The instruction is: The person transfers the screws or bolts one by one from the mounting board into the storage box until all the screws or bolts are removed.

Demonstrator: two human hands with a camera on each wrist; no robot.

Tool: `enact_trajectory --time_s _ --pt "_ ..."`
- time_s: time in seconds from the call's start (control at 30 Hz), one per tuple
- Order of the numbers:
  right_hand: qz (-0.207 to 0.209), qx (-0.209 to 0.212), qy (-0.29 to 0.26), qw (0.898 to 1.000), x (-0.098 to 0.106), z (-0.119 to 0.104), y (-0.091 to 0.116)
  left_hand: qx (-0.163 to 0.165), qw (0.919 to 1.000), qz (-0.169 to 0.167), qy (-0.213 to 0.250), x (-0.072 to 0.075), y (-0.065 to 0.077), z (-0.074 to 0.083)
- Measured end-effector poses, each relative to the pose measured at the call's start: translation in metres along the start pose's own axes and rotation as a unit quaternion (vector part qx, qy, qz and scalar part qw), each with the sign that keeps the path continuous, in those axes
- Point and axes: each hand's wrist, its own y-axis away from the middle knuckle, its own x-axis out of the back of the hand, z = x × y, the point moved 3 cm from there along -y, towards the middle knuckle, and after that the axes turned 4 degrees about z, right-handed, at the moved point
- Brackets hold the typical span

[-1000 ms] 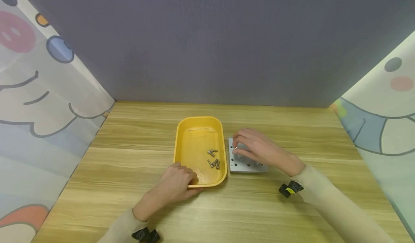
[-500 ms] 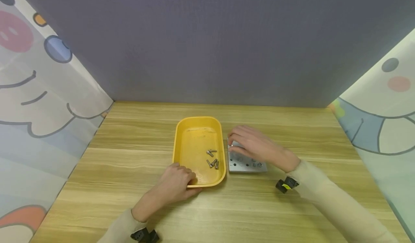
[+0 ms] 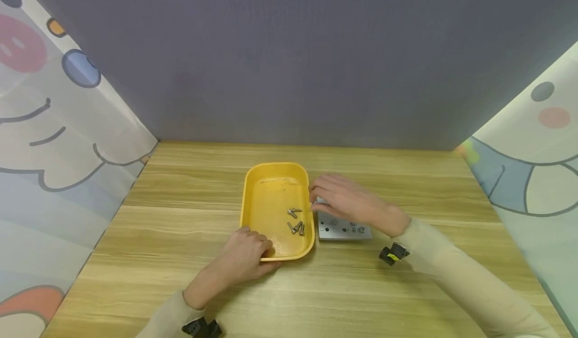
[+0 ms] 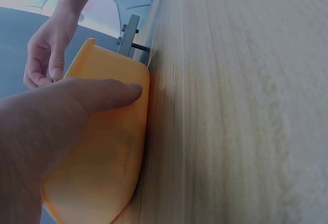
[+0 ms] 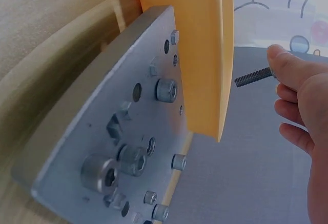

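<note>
In the right wrist view, my right hand (image 3: 343, 202) pinches a threaded bolt (image 5: 253, 77) between thumb and fingertips, its shank sticking out. That hand is beside the right rim of a yellow tray (image 3: 271, 197), partly above a drilled metal plate (image 3: 331, 235). Socket head screws (image 5: 166, 90) of several sizes sit in the plate, among bare holes. At the tray's near left corner my left hand (image 3: 244, 255) grips the rim, thumb outside and fingers curled over the inside. Several loose bolts (image 3: 296, 227) lie in the tray's right half.
The tray and plate stand side by side on a wood-grain table (image 3: 189, 187). A grey panel (image 3: 289, 67) rises behind the table's far edge. Cartoon-printed curtains (image 3: 81, 187) hang at both sides.
My right hand has moved left with the bolt, from above the plate to the tray's right rim. The left hand has kept its grip on the tray.
</note>
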Motion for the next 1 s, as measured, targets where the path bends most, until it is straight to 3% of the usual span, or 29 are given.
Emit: enact_trajectory --time_s 0.27,1.0 --pt "-0.030 0.017 0.014 0.999 -0.005 -0.005 -0.007 0.005 1.0000 -0.007 0.000 -0.001 0.001 0.001" --pt "-0.066 0.056 0.039 0.996 -0.011 -0.011 -0.017 0.004 1.0000 -0.007 -0.002 -0.001 0.000 0.000"
